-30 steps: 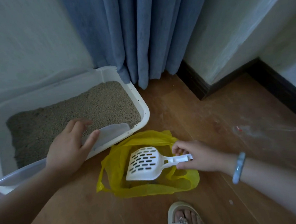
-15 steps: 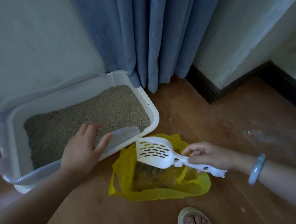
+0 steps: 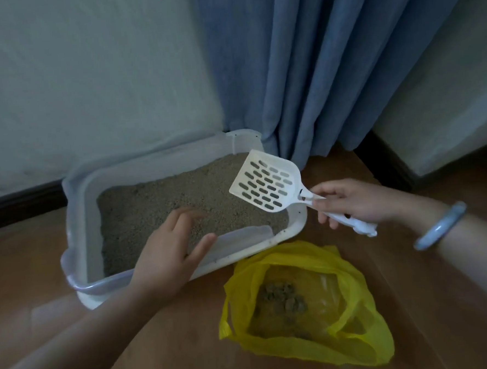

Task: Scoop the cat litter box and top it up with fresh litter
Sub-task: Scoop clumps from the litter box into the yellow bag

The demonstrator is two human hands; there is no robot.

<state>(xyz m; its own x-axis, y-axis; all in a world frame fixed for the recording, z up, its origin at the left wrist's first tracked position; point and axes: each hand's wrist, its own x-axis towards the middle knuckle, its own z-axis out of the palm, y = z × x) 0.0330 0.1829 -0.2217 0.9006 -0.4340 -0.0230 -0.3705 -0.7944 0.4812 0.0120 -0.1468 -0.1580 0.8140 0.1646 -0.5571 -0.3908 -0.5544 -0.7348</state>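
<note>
Litter box (image 3: 78, 223) on the floor against the wall, filled with grey litter (image 3: 152, 204). Rests the left hand (image 3: 166, 254) on the box's near rim, fingers loosely spread, gripping nothing. Holds the white scoop (image 3: 268, 182) by its handle in the right hand (image 3: 354, 203), slotted blade empty above the box's right end. Open yellow bag (image 3: 369, 345) just before the box's right corner, clumps (image 3: 283, 298) inside.

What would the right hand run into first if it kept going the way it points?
Likely the litter box rim, just left of the right hand; its scoop hangs over the litter. Depth unclear.
</note>
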